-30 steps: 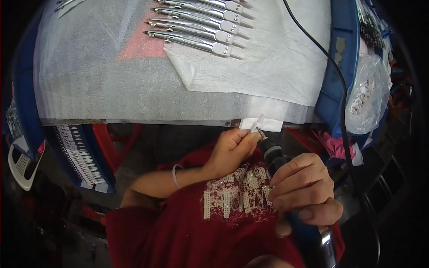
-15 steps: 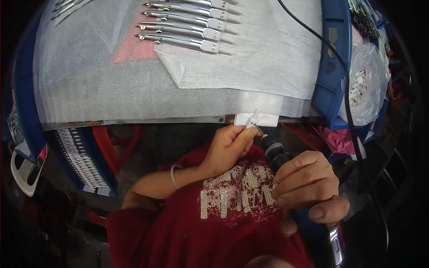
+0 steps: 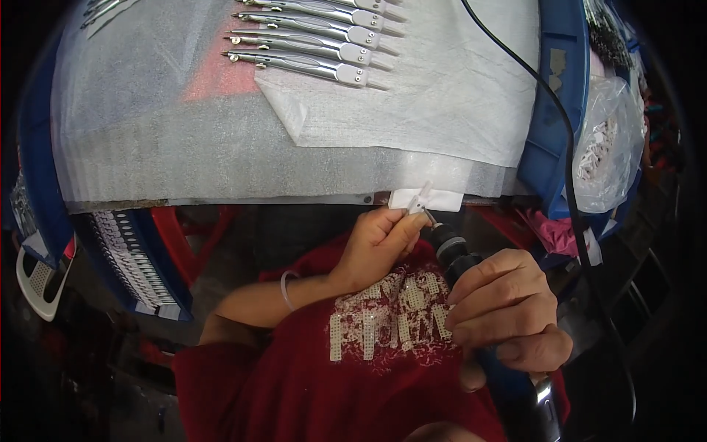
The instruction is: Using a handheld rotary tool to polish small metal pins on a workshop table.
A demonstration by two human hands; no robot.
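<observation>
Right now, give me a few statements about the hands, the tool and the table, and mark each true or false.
1. The right hand grips a dark rotary tool. True.
2. The left hand lies flat on the table. False: it pinches a small white piece at the table edge.
3. Silver metal instruments lie in a row on white foam sheet. True.
4. The tool's tip points away from the white piece. False: it meets it.

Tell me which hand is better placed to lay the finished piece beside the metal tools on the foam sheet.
Left. The left hand already pinches the small metal piece at the table edge; the right hand grips the rotary tool.
</observation>
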